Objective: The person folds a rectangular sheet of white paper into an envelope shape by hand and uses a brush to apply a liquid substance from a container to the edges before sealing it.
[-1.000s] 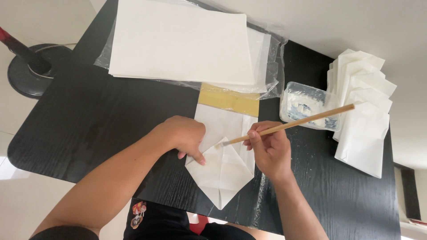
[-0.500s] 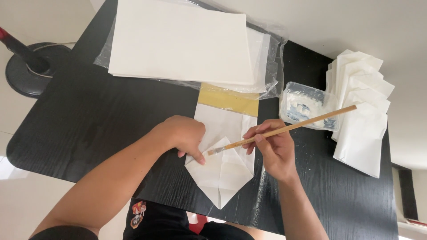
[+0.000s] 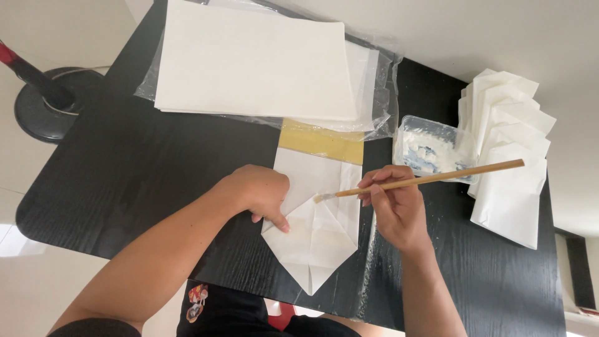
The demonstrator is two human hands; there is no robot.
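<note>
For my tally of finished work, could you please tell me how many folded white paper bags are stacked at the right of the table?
5 folded white paper bags show, fanned in an overlapping pile at the table's right edge, beside the plastic tub; more may be hidden underneath.

**Paper, wood and plastic on a grained black top**

The counter (image 3: 125, 181) is black wood with a visible rough grain, matt. The folded bag (image 3: 318, 231) is matt white paper, creased, with a dull yellow strip. The brush (image 3: 430, 179) handle is plain smooth wood. The paper stack (image 3: 249, 62) lies on glossy clear plastic film; the tub (image 3: 430, 150) is translucent plastic.
</note>
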